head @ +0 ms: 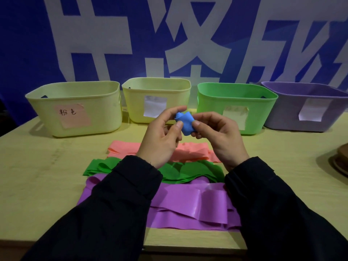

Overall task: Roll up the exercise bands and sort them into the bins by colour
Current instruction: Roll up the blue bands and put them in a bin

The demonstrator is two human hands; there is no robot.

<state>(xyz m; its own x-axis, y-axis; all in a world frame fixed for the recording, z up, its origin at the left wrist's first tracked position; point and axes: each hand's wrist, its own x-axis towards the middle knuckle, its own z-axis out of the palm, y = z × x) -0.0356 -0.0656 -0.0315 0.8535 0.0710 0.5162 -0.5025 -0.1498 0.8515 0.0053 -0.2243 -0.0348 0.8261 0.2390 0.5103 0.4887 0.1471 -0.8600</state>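
A rolled blue band is held up above the table between both hands. My left hand pinches its left side with thumb and fingers. My right hand pinches its right side. Under my wrists lie flat bands: a pink one farthest, a green one in the middle, a purple one nearest. Along the back stand four bins: a pale yellow bin with a pink label, a second pale yellow bin, a green bin and a purple bin.
A blue banner with large white characters hangs behind the bins. A brown round object sits at the table's right edge. The wooden table shows bare surface left and right of the bands.
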